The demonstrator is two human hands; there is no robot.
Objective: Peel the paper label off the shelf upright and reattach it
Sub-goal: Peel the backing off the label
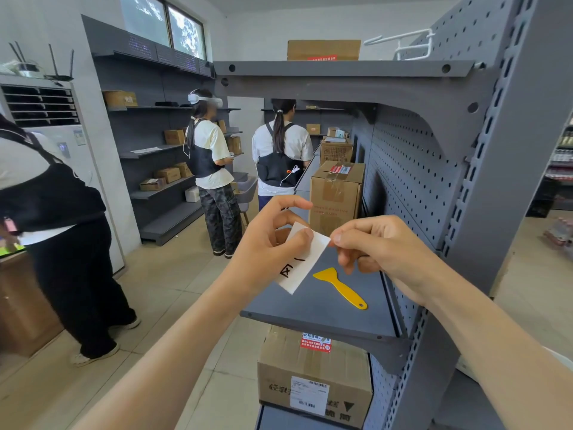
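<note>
A white paper label (302, 260) with black handwritten marks is held in the air in front of the grey shelf, clear of the shelf upright (508, 169) on the right. My left hand (269, 243) grips its upper left part, thumb pressed on the face. My right hand (375, 243) pinches its upper right corner between thumb and forefinger. The label hangs tilted, its lower end pointing down and to the left.
A yellow plastic scraper (341, 287) lies on the grey shelf board (325, 318) under my hands. Cardboard boxes (336, 197) stand further along the shelf and one below (313, 377). Three people (210, 169) stand in the aisle to the left.
</note>
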